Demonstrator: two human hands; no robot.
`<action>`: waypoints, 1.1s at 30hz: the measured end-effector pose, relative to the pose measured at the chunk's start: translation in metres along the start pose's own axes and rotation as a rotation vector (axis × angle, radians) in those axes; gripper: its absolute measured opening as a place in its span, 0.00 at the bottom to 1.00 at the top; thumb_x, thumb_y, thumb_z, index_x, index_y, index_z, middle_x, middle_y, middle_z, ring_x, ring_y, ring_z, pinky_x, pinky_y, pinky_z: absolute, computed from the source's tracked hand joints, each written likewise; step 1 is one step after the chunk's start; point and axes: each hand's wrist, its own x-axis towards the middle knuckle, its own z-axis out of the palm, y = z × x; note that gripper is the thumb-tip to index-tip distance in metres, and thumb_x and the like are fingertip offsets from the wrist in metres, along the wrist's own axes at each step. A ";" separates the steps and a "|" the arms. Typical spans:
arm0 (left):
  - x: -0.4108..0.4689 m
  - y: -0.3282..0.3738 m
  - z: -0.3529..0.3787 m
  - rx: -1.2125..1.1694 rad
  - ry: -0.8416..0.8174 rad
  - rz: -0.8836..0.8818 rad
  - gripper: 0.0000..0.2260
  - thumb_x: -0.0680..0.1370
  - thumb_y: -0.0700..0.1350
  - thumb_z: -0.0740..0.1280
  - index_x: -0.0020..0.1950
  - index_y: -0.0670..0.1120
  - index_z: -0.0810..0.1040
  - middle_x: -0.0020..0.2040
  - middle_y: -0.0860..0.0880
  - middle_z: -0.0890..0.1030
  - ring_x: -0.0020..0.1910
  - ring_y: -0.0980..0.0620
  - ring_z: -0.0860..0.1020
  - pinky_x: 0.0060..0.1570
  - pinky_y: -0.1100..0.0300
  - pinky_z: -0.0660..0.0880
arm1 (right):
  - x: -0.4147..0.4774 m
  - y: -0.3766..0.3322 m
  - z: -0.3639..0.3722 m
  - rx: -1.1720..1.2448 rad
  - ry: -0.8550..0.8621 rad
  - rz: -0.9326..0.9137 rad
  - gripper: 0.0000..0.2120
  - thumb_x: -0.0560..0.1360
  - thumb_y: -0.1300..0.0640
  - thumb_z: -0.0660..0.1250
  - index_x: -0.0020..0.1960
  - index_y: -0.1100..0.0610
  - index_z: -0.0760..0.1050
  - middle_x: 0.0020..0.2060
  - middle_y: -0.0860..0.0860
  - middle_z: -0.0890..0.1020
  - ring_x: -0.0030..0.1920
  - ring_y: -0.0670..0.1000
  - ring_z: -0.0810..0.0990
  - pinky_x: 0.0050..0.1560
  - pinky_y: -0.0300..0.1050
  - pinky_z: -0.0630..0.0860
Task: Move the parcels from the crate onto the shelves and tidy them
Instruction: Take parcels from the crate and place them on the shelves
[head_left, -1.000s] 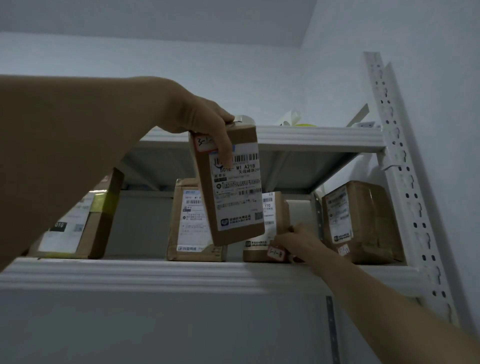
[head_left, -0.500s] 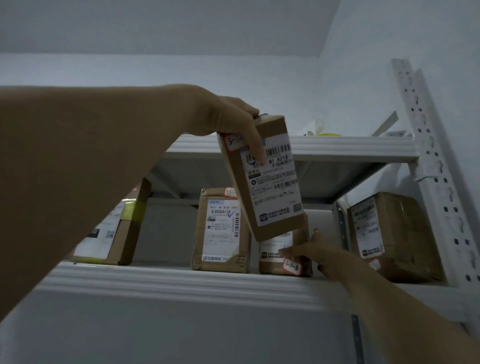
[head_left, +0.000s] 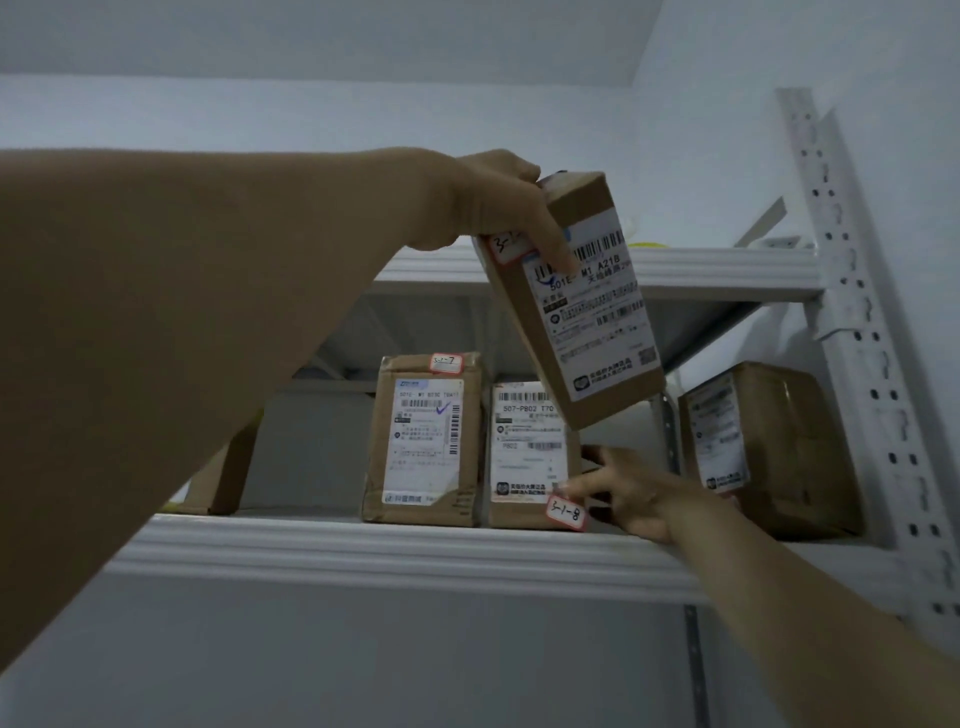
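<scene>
My left hand (head_left: 498, 200) grips the top end of a tall brown parcel (head_left: 587, 322) with a white shipping label, holding it tilted in the air in front of the shelf. On the white shelf (head_left: 395, 551) below stand two upright brown parcels side by side: one tagged 3-1-7 (head_left: 423, 441) and one tagged 3-1-8 (head_left: 530, 457). My right hand (head_left: 628, 493) reaches to the right side of the 3-1-8 parcel, its fingers on that parcel's side and front corner.
A larger brown parcel (head_left: 769, 452) stands at the shelf's right end beside the perforated white upright (head_left: 878, 374). Another box (head_left: 223, 478) at the left is mostly hidden by my left arm. An upper shelf (head_left: 727, 273) spans above, with something yellow on it.
My left hand has carried the tall parcel to the right and tilted it further. The right hand stays at the right side of the 3-1-8 parcel.
</scene>
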 end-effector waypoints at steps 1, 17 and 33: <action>0.001 0.002 0.004 -0.003 0.021 0.014 0.25 0.64 0.46 0.79 0.58 0.48 0.76 0.48 0.50 0.84 0.50 0.50 0.81 0.56 0.54 0.75 | -0.001 0.001 -0.007 0.060 0.115 -0.020 0.26 0.70 0.71 0.66 0.66 0.57 0.69 0.57 0.57 0.78 0.60 0.55 0.74 0.65 0.52 0.70; 0.032 0.035 0.056 -0.321 -0.074 0.237 0.24 0.67 0.37 0.76 0.62 0.45 0.74 0.51 0.47 0.83 0.46 0.51 0.84 0.45 0.59 0.81 | -0.076 -0.058 -0.096 -0.011 0.128 -0.591 0.45 0.55 0.53 0.82 0.68 0.53 0.67 0.60 0.59 0.78 0.58 0.59 0.79 0.55 0.52 0.78; -0.001 -0.072 0.170 0.345 -0.013 -0.042 0.52 0.69 0.47 0.74 0.77 0.46 0.37 0.77 0.47 0.41 0.76 0.44 0.39 0.74 0.48 0.42 | -0.064 -0.003 -0.071 0.135 0.261 -0.104 0.27 0.60 0.60 0.74 0.60 0.56 0.76 0.47 0.54 0.85 0.48 0.53 0.84 0.45 0.46 0.78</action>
